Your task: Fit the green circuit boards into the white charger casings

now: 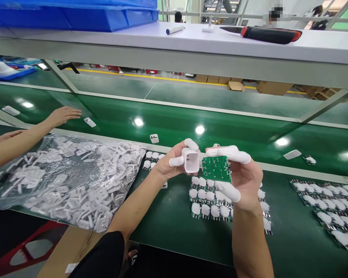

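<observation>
My left hand (pixel 174 160), with white covers on some fingertips, grips a small white plastic housing (pixel 191 161). Its open end faces me, and the inside looks hollow. Between the white-covered fingers of my right hand (pixel 243 173) is a green circuit board (pixel 216 168), held by its upper and lower edges. The board's soldered side is toward me, and its left edge is close beside the housing. Below my hands, several circuit boards topped with white blobs (pixel 210 195) lie in rows on the dark green mat (pixel 168 220).
To the left lies a clear plastic bag (pixel 84 181) full of white plastic parts. A co-worker's hand (pixel 64 116) reaches over the green conveyor belt (pixel 174 127), which carries scattered white pieces. More boards (pixel 333 200) sit at right. Overhead, a shelf (pixel 197 42) holds a utility knife (pixel 266 34) and blue trays (pixel 75 17).
</observation>
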A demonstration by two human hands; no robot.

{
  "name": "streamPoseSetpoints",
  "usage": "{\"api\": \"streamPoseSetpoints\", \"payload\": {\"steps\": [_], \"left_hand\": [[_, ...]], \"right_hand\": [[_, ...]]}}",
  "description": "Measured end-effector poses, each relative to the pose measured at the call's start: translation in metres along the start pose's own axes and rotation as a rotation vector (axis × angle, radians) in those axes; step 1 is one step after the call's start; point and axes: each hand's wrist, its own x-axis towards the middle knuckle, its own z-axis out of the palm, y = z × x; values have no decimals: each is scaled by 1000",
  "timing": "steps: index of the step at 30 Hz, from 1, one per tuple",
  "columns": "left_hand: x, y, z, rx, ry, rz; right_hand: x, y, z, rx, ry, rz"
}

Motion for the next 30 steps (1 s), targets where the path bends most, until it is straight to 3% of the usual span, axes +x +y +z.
{"api": "streamPoseSetpoints", "payload": {"steps": [17,30], "left_hand": [[1,1,10,17,-36,23],[-1,5,15,53,74,-34]], "right_hand": [[-9,5,5,-115,-105,-84],[-15,5,1,-200,-83,-12]]}}
